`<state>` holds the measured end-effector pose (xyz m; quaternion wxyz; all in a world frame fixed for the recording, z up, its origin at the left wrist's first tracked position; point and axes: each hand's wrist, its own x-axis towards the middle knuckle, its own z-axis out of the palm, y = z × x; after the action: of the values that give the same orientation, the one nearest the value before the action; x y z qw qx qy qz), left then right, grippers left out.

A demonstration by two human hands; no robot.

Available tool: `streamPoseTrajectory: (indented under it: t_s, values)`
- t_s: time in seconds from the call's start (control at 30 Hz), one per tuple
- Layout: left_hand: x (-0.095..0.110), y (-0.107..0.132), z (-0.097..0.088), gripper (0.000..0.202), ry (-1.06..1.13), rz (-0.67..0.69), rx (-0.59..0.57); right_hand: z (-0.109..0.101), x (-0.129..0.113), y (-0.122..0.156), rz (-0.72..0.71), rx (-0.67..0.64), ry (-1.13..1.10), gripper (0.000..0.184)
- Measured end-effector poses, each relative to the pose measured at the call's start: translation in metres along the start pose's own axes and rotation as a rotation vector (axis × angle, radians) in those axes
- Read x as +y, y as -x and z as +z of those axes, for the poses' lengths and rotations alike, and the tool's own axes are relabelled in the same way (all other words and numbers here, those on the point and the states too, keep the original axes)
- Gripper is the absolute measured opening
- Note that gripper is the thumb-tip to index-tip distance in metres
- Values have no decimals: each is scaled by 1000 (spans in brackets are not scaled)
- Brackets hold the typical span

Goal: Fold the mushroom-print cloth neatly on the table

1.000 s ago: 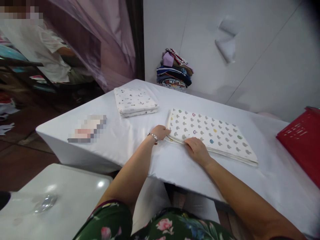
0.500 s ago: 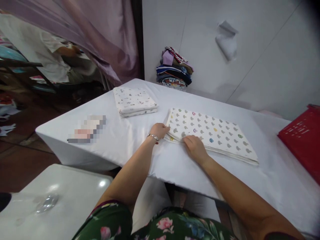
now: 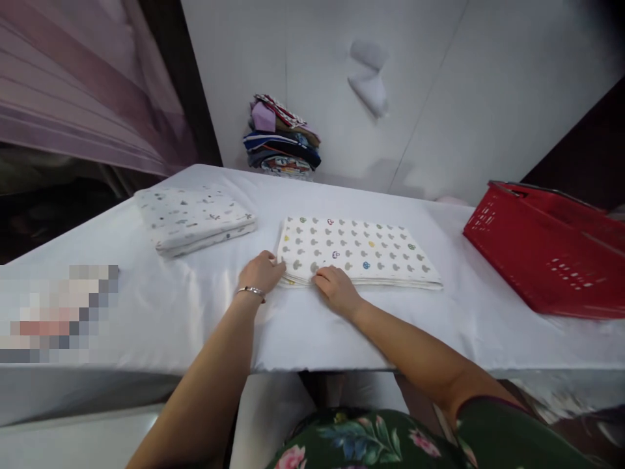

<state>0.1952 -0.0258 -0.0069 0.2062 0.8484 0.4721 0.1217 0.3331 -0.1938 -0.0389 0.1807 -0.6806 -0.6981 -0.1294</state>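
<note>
A folded white cloth with a mushroom print [image 3: 361, 251] lies flat on the white-covered table [image 3: 342, 326]. My left hand [image 3: 260, 270], a bracelet on its wrist, pinches the cloth's near left corner. My right hand [image 3: 334, 288] rests on the cloth's near edge, fingers curled over the layers. A second folded white cloth with small prints [image 3: 193, 217] lies to the left, apart from both hands.
A red plastic basket [image 3: 547, 251] stands at the table's right end. A pile of coloured folded clothes [image 3: 280, 137] sits at the back against the white wall. A purple curtain [image 3: 73, 98] hangs at the left. A blurred patch lies near the table's left front.
The view has swung to the right, bringing the red basket into sight. Both hands stay on the mushroom cloth's near left corner and edge, barely moved.
</note>
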Motion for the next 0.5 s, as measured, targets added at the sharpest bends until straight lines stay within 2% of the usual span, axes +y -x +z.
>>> streamPoseTrajectory:
  t_s: [0.1,0.17,0.23,0.3,0.4,0.5]
  values:
    - [11,12,2,38,-16,239,231,3,2,0,14,33,-66,21]
    - [20,20,7,30,-11,472,293,5,4,0,41,68,-134,21]
    - [27,27,14,24,-10,669,218,6,6,0,79,106,-201,20]
    - [30,31,20,23,-4,767,91,6,7,0,116,127,-241,18]
    - [29,31,26,27,3,776,-7,4,8,-1,181,120,-270,14]
    - [26,30,27,27,-24,766,-16,5,7,-2,207,106,-292,11]
